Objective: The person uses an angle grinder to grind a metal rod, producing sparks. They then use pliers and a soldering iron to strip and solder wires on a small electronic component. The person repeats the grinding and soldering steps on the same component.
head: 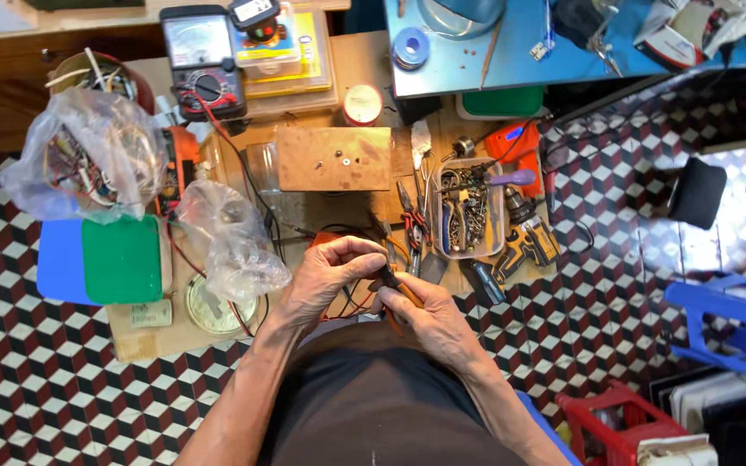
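Observation:
My left hand (330,274) is curled, its fingertips pinching something small and dark, possibly a wire end; I cannot tell exactly what. My right hand (429,319) grips an orange-handled hand tool (405,292), whose dark tip points up toward the left fingers. Both hands meet above the front edge of a low wooden work board (144,341), over some red and black wires (338,306). More pliers (412,226) lie just beyond the hands.
A clear box of screws and bits (468,207), a yellow cordless drill (528,237) and an orange tool (518,148) sit to the right. A multimeter (205,65), plastic bags (88,151), green and blue lids (101,259) lie left. A wooden block (334,160) is ahead. Red crate (615,427) at lower right.

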